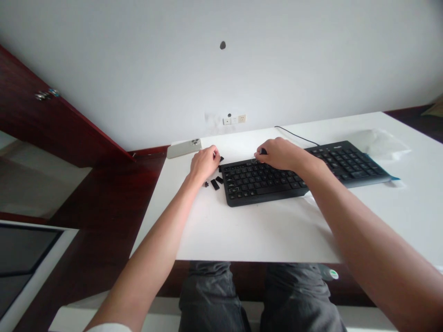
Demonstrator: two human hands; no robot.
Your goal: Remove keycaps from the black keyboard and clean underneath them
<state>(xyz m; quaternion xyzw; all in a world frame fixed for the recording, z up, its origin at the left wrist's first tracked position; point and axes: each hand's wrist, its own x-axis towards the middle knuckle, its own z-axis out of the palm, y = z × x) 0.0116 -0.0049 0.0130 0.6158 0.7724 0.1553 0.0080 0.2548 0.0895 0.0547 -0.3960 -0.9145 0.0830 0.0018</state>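
Note:
A black keyboard lies on the white table, partly covered by my right hand and forearm. My right hand is closed above its upper rows, gripping a keycap puller with a dark rounded handle and thin wire at its lower end. Just off the keyboard's left edge, my left hand rests low with its fingers curled together; what they hold, if anything, is hidden. Beside its fingertips is a small dark piece. Loose black keycaps lie on the table between my left wrist and the keyboard.
A phone lies face down at the table's back left. Clear plastic wrapping sits behind the keyboard's right end. The keyboard cable runs toward the wall, where sockets are set. A dark red door stands at left.

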